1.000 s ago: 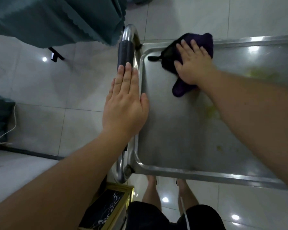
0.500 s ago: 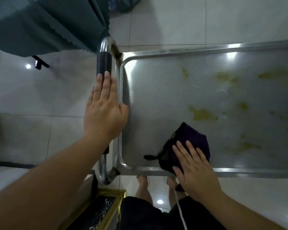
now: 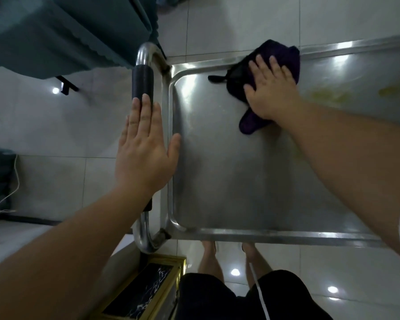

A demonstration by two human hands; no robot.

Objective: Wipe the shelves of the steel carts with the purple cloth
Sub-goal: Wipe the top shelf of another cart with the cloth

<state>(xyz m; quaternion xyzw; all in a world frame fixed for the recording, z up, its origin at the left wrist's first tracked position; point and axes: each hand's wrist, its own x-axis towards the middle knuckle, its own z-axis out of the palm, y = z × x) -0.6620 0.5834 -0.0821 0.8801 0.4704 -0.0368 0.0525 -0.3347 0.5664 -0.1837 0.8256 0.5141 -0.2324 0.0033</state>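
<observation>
Pressing flat with straight, spread fingers, the right hand (image 3: 269,88) pins the purple cloth (image 3: 275,56) against the steel cart's top shelf (image 3: 229,181), upper centre of the frame by the far rim. Yellowish smears (image 3: 328,95) lie to its right. At centre left, the left hand (image 3: 146,148) rests open-fingered on the black-gripped handle (image 3: 142,82).

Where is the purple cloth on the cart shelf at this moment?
In the head view the purple cloth lies at the far rim of the steel shelf, near its far-left corner, pressed flat under the right hand.
</observation>
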